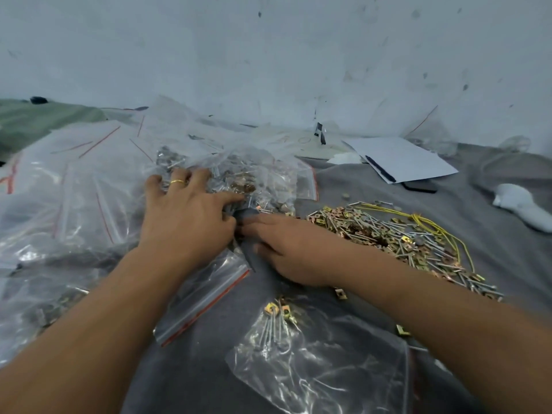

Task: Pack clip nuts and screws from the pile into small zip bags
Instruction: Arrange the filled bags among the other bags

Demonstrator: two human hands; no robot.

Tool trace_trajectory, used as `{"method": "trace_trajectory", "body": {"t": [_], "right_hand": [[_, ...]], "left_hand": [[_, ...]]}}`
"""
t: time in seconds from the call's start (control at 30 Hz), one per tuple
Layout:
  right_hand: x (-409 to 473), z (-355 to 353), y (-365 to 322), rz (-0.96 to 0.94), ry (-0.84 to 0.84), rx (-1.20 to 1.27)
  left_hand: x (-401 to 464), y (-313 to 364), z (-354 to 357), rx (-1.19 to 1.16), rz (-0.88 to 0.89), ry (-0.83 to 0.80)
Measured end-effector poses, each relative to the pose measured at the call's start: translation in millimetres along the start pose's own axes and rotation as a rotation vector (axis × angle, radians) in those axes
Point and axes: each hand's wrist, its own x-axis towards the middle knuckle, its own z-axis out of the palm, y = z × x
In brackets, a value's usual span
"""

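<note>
Left hand: fingers spread flat on filled zip bags. Right hand: fingers extended, touching dark fold of grey cloth; grip unclear.

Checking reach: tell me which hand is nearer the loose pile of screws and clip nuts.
Right. The right hand lies at the near-left edge of the pile, its forearm along the pile's near side. The left hand rests farther left, on filled bags.

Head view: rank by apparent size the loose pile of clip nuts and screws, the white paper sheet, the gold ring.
1. Loose pile of brass clip nuts and silver screws, though it lies nearer the camera.
2. White paper sheet.
3. Gold ring on the left hand, clearly smallest.
</note>
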Motion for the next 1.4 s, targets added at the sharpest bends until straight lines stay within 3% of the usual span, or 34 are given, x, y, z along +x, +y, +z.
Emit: {"method": "trace_trajectory", "body": {"t": [0.1,0.23,0.57,0.67,0.77,1.0,1.3,1.4], "right_hand": [[5,4,0,0.008,0.01,0.042],[-9,-4,4,-0.054,0.054,-0.212],[-67,-36,32,0.114,-0.046,-0.529],[-54,-26,30,0.061,0.035,-0.398],[-32,-8,23,0.046,0.011,-0.265],[-36,-1,29,0.205,-0.016,-0.495],[-98,-26,43,0.397,-0.077,-0.555],[-93,-28,46,0.404,-0.019,-0.527]], "left_hand": [[0,-1,0,0.002,0.001,-0.005],[-1,0,-1,0.0,0.002,-0.008],[-3,2,-5,-0.042,-0.009,0.001],[-2,4,-5,-0.038,-0.012,-0.001],[-3,3,-4,-0.031,-0.01,-0.013],[-1,2,-4,-0.051,-0.004,-0.021],[-1,4,-3,-0.058,-0.01,-0.023],[-1,4,-3,-0.045,-0.008,-0.028]]}}
